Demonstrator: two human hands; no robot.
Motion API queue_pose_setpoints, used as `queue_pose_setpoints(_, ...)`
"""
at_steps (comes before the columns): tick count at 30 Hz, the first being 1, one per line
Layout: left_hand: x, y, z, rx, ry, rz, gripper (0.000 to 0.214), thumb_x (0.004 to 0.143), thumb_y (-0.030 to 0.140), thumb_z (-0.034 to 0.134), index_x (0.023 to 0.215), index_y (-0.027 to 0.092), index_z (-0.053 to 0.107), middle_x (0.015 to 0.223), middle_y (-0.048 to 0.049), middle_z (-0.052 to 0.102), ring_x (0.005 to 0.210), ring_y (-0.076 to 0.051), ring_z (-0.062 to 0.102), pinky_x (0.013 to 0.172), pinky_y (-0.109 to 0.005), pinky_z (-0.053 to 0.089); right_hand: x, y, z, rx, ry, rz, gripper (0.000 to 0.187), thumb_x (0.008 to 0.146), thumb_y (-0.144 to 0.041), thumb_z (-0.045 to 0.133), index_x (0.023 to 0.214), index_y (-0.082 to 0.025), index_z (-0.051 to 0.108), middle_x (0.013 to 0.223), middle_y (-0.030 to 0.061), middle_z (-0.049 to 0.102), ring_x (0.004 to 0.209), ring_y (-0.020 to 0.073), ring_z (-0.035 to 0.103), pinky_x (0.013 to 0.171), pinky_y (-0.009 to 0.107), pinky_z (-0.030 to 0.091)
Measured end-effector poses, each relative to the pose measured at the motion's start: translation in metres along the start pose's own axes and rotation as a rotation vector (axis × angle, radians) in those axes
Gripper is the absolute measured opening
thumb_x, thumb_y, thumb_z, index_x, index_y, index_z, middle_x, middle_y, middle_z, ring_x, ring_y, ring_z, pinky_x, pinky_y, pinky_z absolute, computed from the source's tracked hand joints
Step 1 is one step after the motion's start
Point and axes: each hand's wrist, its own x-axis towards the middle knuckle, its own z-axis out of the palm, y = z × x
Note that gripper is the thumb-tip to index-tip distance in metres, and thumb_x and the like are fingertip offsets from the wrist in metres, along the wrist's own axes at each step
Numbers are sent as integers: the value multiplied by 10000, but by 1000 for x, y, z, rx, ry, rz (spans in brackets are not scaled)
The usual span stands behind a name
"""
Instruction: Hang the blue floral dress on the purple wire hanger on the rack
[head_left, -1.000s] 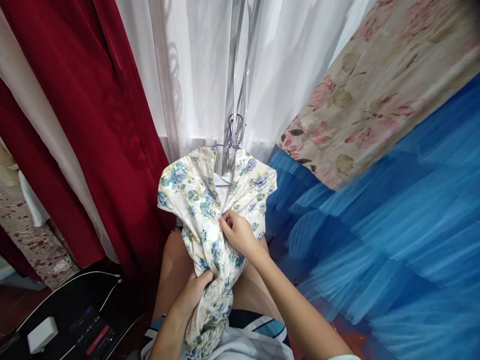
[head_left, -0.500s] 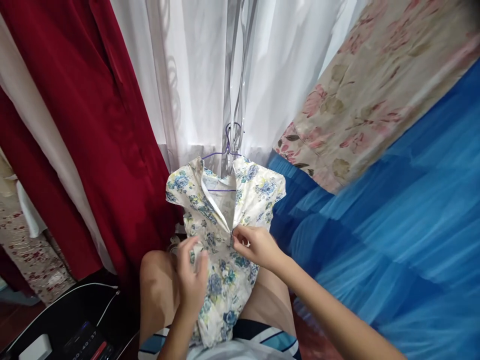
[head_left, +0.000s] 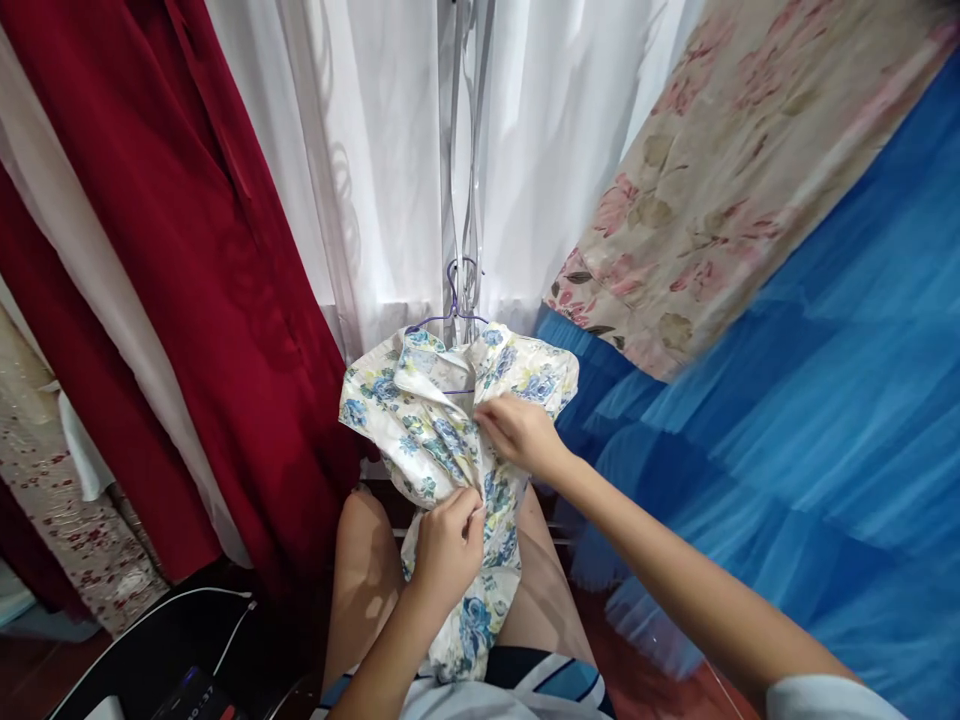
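A small white dress with a blue flower print (head_left: 420,420) hangs on a purple wire hanger (head_left: 452,305) in front of me, over my knees. My left hand (head_left: 448,545) is closed, pinching the front opening of the dress at mid-height. My right hand (head_left: 519,432) is closed too, gripping the cloth higher up, just under the collar. The lower part of the dress drapes down between my legs.
A dark red garment (head_left: 187,250) hangs at the left, white sheer fabric (head_left: 375,150) behind the dress. A beige rose-print cloth (head_left: 735,170) and blue tulle (head_left: 787,420) fill the right. A black surface with a phone and white cable (head_left: 180,660) lies at the lower left.
My left hand let go low on the dress, opened, then pinched the front opening higher up. My right hand moved up towards the collar. The dress front has been pulled together.
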Motion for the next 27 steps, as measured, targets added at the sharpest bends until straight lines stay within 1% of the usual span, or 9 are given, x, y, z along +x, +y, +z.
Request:
queue_pose_setpoints(3, 3, 8, -4, 163, -100, 67, 171, 902, 128, 410, 780, 221, 486, 828, -46, 612, 709, -190, 563, 588, -310, 306, 41, 13, -6, -60, 203, 65, 214, 965, -308, 466, 942, -206, 652, 895, 92, 676, 869, 236, 593, 768, 318, 406)
queue_pose_setpoints(6, 6, 7, -8, 300, -164, 107, 160, 874, 100, 419, 817, 216, 513, 830, -47, 613, 695, -199, 578, 574, -325, 275, 73, 15, -9, -70, 329, 55, 191, 956, -276, 474, 930, -200, 648, 884, 83, 680, 866, 233, 596, 752, 311, 393)
queue_pose_setpoints(11, 11, -10, -16, 169, -215, 135, 143, 901, 158, 472, 901, 222, 600, 912, -40, 647, 779, -188, 609, 654, -276, 383, 72, 2, -2, 69, 381, 138, 160, 922, -288, 507, 892, -189, 630, 781, 54, 655, 730, 192, 577, 677, 287, 391)
queue_pose_setpoints(14, 32, -14, -34, -20, -38, 113, 189, 932, 221, 491, 1052, 242, 635, 1009, -42, 661, 846, -179, 618, 764, -265, 437, 58, -2, 2, 389, 387, 281, 179, 879, -346, 556, 835, -183, 613, 705, 38, 637, 634, 163, 557, 612, 276, 406)
queue_pose_setpoints(18, 93, -6, -68, -67, 269, 175, 380, 960, 281, 490, 1337, 245, 530, 977, -47, 655, 765, -163, 597, 769, -272, 449, 52, -5, 5, 990, 336, 561, 222, 744, -380, 669, 749, -168, 603, 576, -5, 569, 469, 103, 446, 465, 240, 338)
queue_pose_setpoints(19, 110, -3, -74, -27, 292, 225, 376, 961, 280, 492, 1332, 245, 540, 979, -45, 650, 744, -156, 586, 757, -270, 446, 52, -7, 6, 1097, 319, 617, 222, 712, -371, 687, 738, -165, 608, 558, -21, 542, 449, 88, 413, 449, 232, 317)
queue_pose_setpoints(22, 149, 6, -83, 86, 284, 369, 218, 963, 263, 488, 1080, 203, 662, 952, -56, 644, 831, -176, 593, 787, -276, 439, 56, -13, 14, 1277, 261, 685, 218, 663, -354, 706, 736, -166, 621, 543, -47, 488, 444, 72, 377, 440, 221, 298)
queue_pose_setpoints(25, 163, 15, -87, 113, 326, 452, 188, 966, 238, 475, 922, 180, 649, 915, -61, 637, 895, -189, 596, 819, -282, 443, 59, -13, 26, 1269, 271, 681, 220, 663, -370, 697, 702, -180, 593, 537, -51, 472, 450, 77, 372, 440, 223, 294)
queue_pose_setpoints(27, 164, 17, -96, 84, 431, 458, 183, 970, 247, 475, 924, 176, 638, 910, -56, 640, 891, -182, 595, 817, -275, 445, 60, -9, 37, 1237, 290, 687, 215, 670, -375, 680, 698, -187, 578, 524, -53, 465, 441, 81, 359, 433, 226, 275)
